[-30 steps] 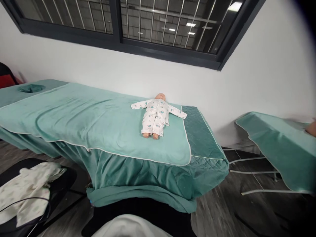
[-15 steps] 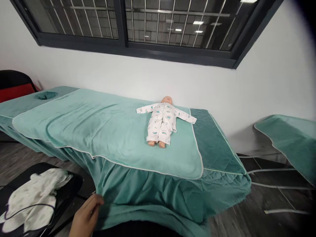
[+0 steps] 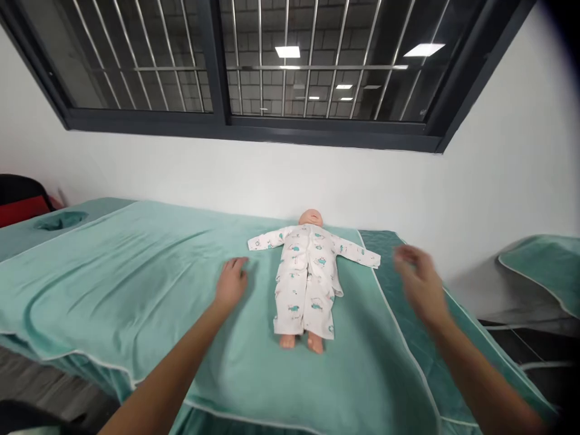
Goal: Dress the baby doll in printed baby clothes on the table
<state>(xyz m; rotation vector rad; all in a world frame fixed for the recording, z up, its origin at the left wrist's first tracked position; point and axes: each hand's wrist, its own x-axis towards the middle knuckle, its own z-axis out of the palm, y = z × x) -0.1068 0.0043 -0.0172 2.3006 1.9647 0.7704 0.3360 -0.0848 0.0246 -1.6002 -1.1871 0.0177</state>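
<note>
A baby doll (image 3: 312,217) lies on its back, dressed in a white long-sleeved top (image 3: 312,244) and matching trousers (image 3: 292,302) with a small green print. Its arms are spread and its bare feet show below the trouser legs. My left hand (image 3: 232,281) is over the light green sheet (image 3: 181,314), to the left of the doll and below its sleeve. Nothing shows in its loosely bent fingers. Off the other sleeve's end, my right hand (image 3: 417,275) is raised, blurred by motion, its thumb and fingers apart and empty. Neither hand touches the doll.
The bed has a darker green quilted cover (image 3: 385,248) at its right end and a face hole (image 3: 61,220) at far left. A white wall and a barred window (image 3: 254,130) stand behind. Another green-covered bed (image 3: 544,266) is at right, a black-and-red chair (image 3: 22,208) at left.
My left hand has moved from the bed's front edge up beside the doll. My right hand has come into view. The camera is nearer the bed, and the chair with white clothes has mostly left view.
</note>
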